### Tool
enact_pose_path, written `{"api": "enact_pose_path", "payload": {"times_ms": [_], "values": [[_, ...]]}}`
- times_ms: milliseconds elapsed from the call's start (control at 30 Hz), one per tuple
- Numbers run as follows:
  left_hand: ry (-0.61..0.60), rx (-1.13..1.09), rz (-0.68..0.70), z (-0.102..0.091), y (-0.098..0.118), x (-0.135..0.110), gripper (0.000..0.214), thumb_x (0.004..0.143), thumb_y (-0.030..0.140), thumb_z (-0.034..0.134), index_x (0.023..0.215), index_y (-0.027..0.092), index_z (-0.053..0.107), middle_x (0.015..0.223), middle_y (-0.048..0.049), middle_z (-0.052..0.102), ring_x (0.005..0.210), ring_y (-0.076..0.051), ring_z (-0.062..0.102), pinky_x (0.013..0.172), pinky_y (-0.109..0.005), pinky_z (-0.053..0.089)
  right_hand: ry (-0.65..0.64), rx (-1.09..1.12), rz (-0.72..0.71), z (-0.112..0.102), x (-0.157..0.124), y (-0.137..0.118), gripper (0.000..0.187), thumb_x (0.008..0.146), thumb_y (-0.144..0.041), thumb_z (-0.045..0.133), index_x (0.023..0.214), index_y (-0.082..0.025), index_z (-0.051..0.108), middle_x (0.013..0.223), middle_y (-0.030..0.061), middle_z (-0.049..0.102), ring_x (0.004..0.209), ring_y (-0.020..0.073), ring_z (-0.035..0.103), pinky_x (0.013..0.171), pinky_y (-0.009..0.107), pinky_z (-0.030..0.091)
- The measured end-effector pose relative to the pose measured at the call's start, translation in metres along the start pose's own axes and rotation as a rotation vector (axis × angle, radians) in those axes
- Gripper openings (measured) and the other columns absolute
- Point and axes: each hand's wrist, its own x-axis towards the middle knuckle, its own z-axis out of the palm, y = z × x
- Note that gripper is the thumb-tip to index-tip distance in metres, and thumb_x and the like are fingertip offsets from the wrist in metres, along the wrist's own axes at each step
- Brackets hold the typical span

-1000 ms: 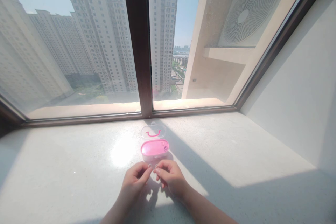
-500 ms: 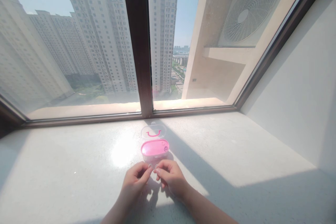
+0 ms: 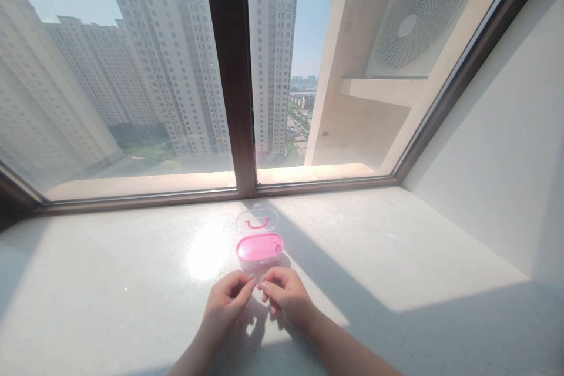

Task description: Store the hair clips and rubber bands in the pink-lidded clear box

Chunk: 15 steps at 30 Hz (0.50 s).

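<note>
- Far left, beyond the glass, pale tower blocks (image 3: pixel 163 59) rise in flat faces gridded with small windows.
- The sill (image 3: pixel 97 270) runs across beneath, hard, pale and finely speckled, with a patch of glare left of centre.
- The left hand (image 3: pixel 227 296) is bent, thumb and forefinger pinched together on a left loop (image 3: pixel 252 278), thin, rounded and pale.
- Straight ahead, near the window, lies a lid (image 3: pixel 247 213): clear, smooth, rounded oblong, with a curved pink handle (image 3: pixel 258 225).
- Just nearer, beyond the fingertips, sits the box (image 3: pixel 255 248), a glossy pink oblong with rounded ends and paler sides; a small dark coil (image 3: pixel 278 249) shows at its right end.
- The right hand (image 3: pixel 288 299) pinches a right loop (image 3: pixel 262 278) of the same look; whether the two loops join, I cannot tell.
- Right, outside, a fan unit (image 3: pixel 408 26) has a round ribbed grille; inside stands a smooth white wall (image 3: pixel 497 158).
</note>
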Motion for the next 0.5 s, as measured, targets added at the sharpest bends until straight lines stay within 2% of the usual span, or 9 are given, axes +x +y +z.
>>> {"api": "enact_pose_path", "payload": {"times_ms": [333,500], "values": [[0.017,-0.061,-0.044,0.0023,-0.0032,0.0011,0.036,0.076,0.049,0.064,0.065,0.016,0.061,0.053,0.0028,0.049,0.049,-0.013,0.049,0.046,-0.022,0.037,-0.001,-0.005,-0.005,-0.0003,-0.0002,-0.001,0.02,0.07,-0.033,0.065,0.066,-0.014,0.059,0.057,0.0004,0.061,0.037,0.0062,0.043,0.039,0.02,0.03],[0.011,-0.004,0.009,0.0012,-0.0025,0.002,0.032,0.078,0.044,0.063,0.064,0.015,0.062,0.057,0.0006,0.053,0.056,-0.014,0.05,0.053,-0.024,0.039,0.004,-0.01,-0.001,0.0001,-0.0004,-0.0011,0.02,0.07,-0.032,0.064,0.065,-0.014,0.058,0.057,0.0006,0.061,0.037,0.006,0.042,0.039,0.02,0.029]]}}
